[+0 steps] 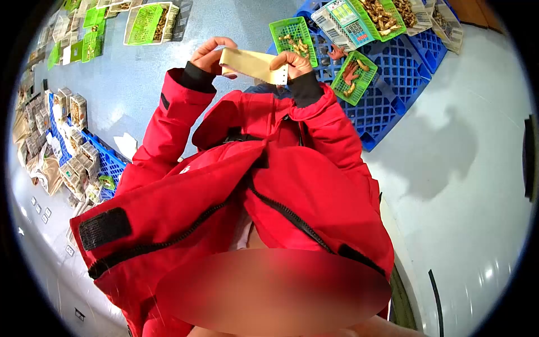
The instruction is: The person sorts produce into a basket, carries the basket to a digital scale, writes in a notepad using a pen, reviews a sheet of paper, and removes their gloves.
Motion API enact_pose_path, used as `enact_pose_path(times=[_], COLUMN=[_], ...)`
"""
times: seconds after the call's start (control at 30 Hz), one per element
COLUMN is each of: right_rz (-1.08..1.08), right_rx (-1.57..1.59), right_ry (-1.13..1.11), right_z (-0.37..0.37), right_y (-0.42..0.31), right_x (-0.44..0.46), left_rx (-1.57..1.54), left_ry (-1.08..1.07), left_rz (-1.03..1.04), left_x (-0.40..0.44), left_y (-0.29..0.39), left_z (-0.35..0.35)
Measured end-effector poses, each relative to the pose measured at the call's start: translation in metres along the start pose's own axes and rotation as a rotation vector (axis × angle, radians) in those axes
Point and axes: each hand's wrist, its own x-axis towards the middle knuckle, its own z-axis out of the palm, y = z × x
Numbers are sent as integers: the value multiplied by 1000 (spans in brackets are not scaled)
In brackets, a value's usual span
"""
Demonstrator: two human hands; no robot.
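A pale yellow strip of paper (250, 63) is stretched between my two hands, with small dark holes along its right end. Its left end curls back on itself at my left hand (210, 55), whose bent fingers pinch it. My right hand (294, 63) grips the other end, thumb lying over the paper. Just beyond the right hand is a green basket (275, 29) with several brownish mushrooms in it. Any writing on the strip is too small to read.
On the right, a blue pallet (387, 78) carries a scale (343, 22), more mushroom baskets, and a green basket (339, 92) holding a reddish glove (351, 73). A white crate (175, 25) stands on the floor ahead. Several filled crates (78, 112) line the left side.
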Motion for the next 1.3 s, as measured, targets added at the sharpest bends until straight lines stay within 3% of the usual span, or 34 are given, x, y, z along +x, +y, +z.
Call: enact_pose_path(times=[0.07, 0.13, 0.2, 0.23, 0.33, 0.4, 0.43, 0.47, 0.5, 0.53, 0.57, 0.7, 0.73, 0.77, 0.8, 0.83, 0.87, 0.93, 1.03, 1.17, 1.3], right_rz=[23, -310, -363, -357, -296, -325, -109, 97, 141, 190, 151, 175, 338, 308, 119, 328, 180, 222, 262, 388, -343], right_rx=[46, -94, -186, -361, -666, -751, -548, -340, -390, -437, -248, -74, 229, 542, 510, 939, 782, 612, 882, 730, 1601], right_ry=[75, 277, 230, 189, 22, -65, -55, -43, 21, 83, 115, 654, 802, 649, 912, 907, 1002, 970, 866, 1186, 1251], right_z=[5, 20, 34, 43, 61, 46, 27, 1, -30, -69, -129, -331, -392, -498, -516, -521, -524, -541, -614, -669, -725], right_y=[3, 22, 34, 35, 40, 45, 49, 53, 48, 46, 63, 106, 121, 182, 200, 166, 162, 163, 204, 250, 267], right_x=[0, 7, 11, 9, 3, -4, -7, -11, -14, -19, -23, -73, -83, -104, -113, -107, -108, -107, -90, -49, 51], left_rx=[-268, -482, -395, -203, -344, -153, -204, -488, -531, -384, -180, 339, 420, 494, 545, 587, 629, 684, 750, 810, 861], left_ry=[114, -101, -16, -39, 198, 147, 29, -288, -225, -146, -98, -31, -9, 15, 42, 74, 111, 178, 255, 353, 417], left_rz=[-67, -41, -73, 169, 94, 6, -97, -265, -544, -685, -778, -816, -815, -808, -808, -809, -817, -837, -884, -981, -1073], left_x=[-2, -6, 0, 3, 18, 8, 6, -7, -32, -54, -71, -68, -61, -55, -49, -44, -40, -31, -21, -22, -23], left_y=[6, -16, -42, -43, -36, -43, -69, -83, -92, -103, -113, -143, -147, -149, -151, -152, -153, -155, -154, -146, -141], left_z=[4, 3, 15, 21, -7, -48, -112, -134, -138, -130, -116, -56, -46, -38, -32, -26, -20, -10, -1, 12, 27])
